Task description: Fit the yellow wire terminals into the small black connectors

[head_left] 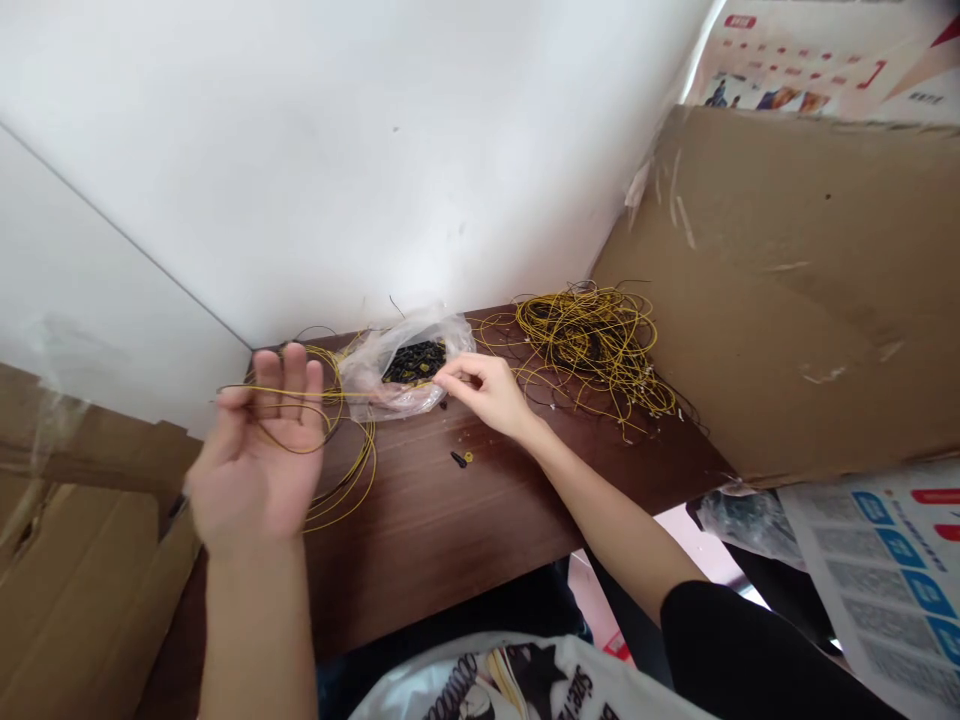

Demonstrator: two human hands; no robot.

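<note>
My left hand (259, 455) is raised at the left, palm up, fingers stretched out. A thin yellow wire (352, 394) crosses its thumb and fingers, and a loop of it hangs over the palm. My right hand (487, 390) pinches the wire near its end, just in front of the plastic bag; its fingertips partly hide the end. The clear bag (360, 370) lies open on the brown table, filled with small black pieces (415, 362) and a few yellow bits. Coiled yellow and black wires (364, 465) lie beside my left hand.
A tangled heap of yellow and black wires (592, 335) lies at the table's back right. A small black piece (458, 459) and a yellow ring (469, 457) sit on the table (427, 540). Cardboard (795, 300) stands at the right, more (82, 590) at the left, a white wall (390, 150) behind.
</note>
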